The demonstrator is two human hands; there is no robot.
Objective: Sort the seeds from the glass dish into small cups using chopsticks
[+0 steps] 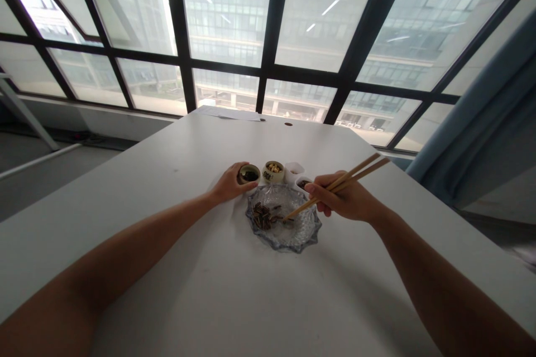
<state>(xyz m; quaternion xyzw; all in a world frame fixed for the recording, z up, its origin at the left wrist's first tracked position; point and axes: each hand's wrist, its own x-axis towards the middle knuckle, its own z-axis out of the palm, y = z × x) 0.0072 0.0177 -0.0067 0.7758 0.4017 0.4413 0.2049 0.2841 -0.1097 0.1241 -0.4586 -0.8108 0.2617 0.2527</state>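
Note:
My left hand (pixel 229 184) is closed around a small round cup (pixel 250 165) that stands on the table and has something dark inside. In my right hand (pixel 349 198) is a pair of wooden chopsticks (pixel 360 169), slanting down to the left. Their tips reach into a clear glass plate (pixel 288 246) with a scalloped rim, close to a few scattered seeds. Dark striped seeds, which look like sunflower seeds (pixel 261 217), lie heaped on the plate's left side.
Behind the plate stand a cup with lettering (pixel 273 178) holding yellowish pieces, a white cup (pixel 295 167) and another white cup (pixel 298 182) with dark contents, partly behind my right hand. Papers (pixel 228 114) lie at the white table's (pixel 167 268) far end, before large windows. A blue curtain (pixel 469 117) hangs right.

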